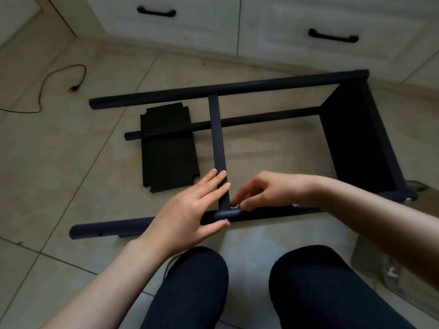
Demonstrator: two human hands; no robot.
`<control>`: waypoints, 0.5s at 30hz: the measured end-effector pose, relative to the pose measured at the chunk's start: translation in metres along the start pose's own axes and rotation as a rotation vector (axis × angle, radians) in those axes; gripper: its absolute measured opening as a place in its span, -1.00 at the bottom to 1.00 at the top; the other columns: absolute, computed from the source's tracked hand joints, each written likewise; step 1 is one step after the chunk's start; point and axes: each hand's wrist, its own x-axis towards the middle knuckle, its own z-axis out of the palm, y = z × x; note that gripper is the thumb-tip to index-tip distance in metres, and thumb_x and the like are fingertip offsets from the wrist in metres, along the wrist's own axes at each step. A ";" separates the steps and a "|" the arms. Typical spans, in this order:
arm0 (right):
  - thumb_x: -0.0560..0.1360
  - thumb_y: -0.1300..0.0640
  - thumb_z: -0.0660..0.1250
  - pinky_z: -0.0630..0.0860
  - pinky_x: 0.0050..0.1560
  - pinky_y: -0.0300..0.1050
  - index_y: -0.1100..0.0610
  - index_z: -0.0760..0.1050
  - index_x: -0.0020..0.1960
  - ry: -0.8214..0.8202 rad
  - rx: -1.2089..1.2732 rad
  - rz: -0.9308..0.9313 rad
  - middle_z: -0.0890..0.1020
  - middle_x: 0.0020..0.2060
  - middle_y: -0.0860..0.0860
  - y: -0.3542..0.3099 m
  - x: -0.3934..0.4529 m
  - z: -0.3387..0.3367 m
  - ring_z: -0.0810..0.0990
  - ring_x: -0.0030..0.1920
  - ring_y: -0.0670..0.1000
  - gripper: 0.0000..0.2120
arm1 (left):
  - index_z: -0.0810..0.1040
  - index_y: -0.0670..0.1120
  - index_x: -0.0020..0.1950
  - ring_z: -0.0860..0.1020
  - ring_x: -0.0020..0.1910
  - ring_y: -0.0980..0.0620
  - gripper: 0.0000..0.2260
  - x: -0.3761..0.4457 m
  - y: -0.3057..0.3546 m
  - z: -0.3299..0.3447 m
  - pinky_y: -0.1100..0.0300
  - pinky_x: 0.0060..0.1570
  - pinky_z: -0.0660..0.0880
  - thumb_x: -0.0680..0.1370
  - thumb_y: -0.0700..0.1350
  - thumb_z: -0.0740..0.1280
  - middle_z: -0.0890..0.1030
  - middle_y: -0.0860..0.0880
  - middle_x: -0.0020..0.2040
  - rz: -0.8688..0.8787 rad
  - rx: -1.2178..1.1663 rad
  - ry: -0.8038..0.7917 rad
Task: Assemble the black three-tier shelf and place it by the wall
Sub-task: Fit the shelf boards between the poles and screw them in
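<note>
Shelf frame (pixel 237 110) is lying on its side on the tile floor (pixel 71 162), in front of white cabinets (pixel 213 24). Near post (pixel 107 230) is running left to right just ahead of the person's knees (pixel 197 281); far post (pixel 213 90) is lying parallel beyond it. A crossbar (pixel 217 138) is spanning between the two posts. One panel (pixel 351 138) is already sitting fitted at the frame's right end. A loose panel (pixel 166 148) is lying flat on the floor under a thinner rod (pixel 237 123), left of the crossbar.

Left hand (pixel 190 214) is resting on the joint, fingers straight along the crossbar, thumb under the near post. Right hand (pixel 266 191) is pinching something small at the joint, fingertips curled; what it is I cannot tell. A screw head (pixel 226 219) is showing on the post by the left thumb.

A cable (pixel 47 86) is trailing across the floor at far left
</note>
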 end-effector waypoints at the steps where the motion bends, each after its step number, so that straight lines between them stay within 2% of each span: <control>1: 0.55 0.06 0.38 0.46 -0.03 -0.49 -0.10 0.60 0.22 0.014 -0.025 -0.005 0.69 0.04 -0.15 -0.003 -0.005 0.003 0.62 -0.02 -0.26 -0.75 | 0.22 0.04 0.58 -0.03 0.59 0.28 -0.34 -0.001 0.003 0.001 0.36 0.48 0.02 0.55 0.13 0.39 0.10 0.15 0.61 -0.041 -0.029 -0.008; 3: 0.54 0.06 0.39 0.51 0.11 -0.33 -0.03 0.56 0.29 0.045 -0.094 -0.018 0.66 0.12 -0.09 -0.008 -0.012 0.012 0.62 0.05 -0.19 -0.68 | 0.20 0.08 0.57 -0.01 0.56 0.34 -0.35 -0.004 0.011 0.002 0.43 0.46 0.00 0.56 0.05 0.43 0.06 0.25 0.59 -0.119 -0.099 0.000; 4: 0.54 0.06 0.39 0.51 0.15 -0.27 -0.01 0.54 0.31 0.080 -0.147 -0.026 0.65 0.15 -0.06 -0.011 -0.015 0.017 0.62 0.09 -0.14 -0.66 | 0.25 0.06 0.56 0.05 0.54 0.35 -0.37 -0.005 0.017 0.001 0.47 0.45 0.01 0.56 0.00 0.44 0.10 0.26 0.57 -0.151 -0.132 0.020; 7: 0.52 0.08 0.40 0.50 0.14 -0.20 0.04 0.53 0.32 0.198 -0.284 -0.041 0.63 0.17 0.00 -0.019 -0.020 0.029 0.60 0.14 -0.03 -0.63 | 0.58 -0.06 0.35 0.40 0.41 0.26 -0.60 -0.012 0.032 -0.003 0.40 0.42 0.25 0.52 -0.15 0.49 0.48 0.13 0.40 -0.262 -0.237 0.175; 9: 0.51 0.10 0.41 0.50 0.13 -0.16 0.05 0.52 0.31 0.242 -0.321 -0.030 0.63 0.16 0.03 -0.022 -0.022 0.034 0.59 0.13 0.01 -0.63 | 0.71 -0.03 0.14 0.60 0.13 0.30 -0.77 -0.020 0.040 -0.009 0.40 0.20 0.47 0.50 -0.17 0.51 0.68 0.14 0.11 -0.410 -0.341 0.300; 11: 0.51 0.12 0.41 0.52 0.12 -0.13 0.05 0.51 0.31 0.272 -0.334 -0.011 0.62 0.15 0.03 -0.024 -0.024 0.036 0.58 0.12 0.02 -0.63 | 0.74 0.01 -0.04 0.65 -0.08 0.28 -0.90 -0.030 0.046 -0.014 0.38 -0.01 0.55 0.50 -0.16 0.51 0.72 0.16 -0.15 -0.605 -0.507 0.385; 13: 0.52 0.15 0.39 0.54 0.11 -0.07 0.05 0.50 0.30 0.309 -0.360 0.006 0.61 0.14 0.05 -0.026 -0.026 0.039 0.59 0.10 0.05 -0.65 | 0.72 -0.05 -0.10 0.70 -0.13 0.13 -0.95 -0.039 0.049 -0.016 0.25 -0.08 0.59 0.52 -0.19 0.48 0.73 0.06 -0.22 -0.793 -0.723 0.465; 15: 0.53 0.18 0.36 0.56 0.09 0.02 0.05 0.50 0.27 0.361 -0.399 0.020 0.61 0.11 0.08 -0.030 -0.026 0.042 0.59 0.07 0.10 -0.69 | 0.68 -0.13 -0.06 0.73 -0.14 0.00 -0.96 -0.048 0.048 -0.013 0.17 -0.14 0.61 0.56 -0.19 0.43 0.74 -0.03 -0.21 -0.989 -0.945 0.493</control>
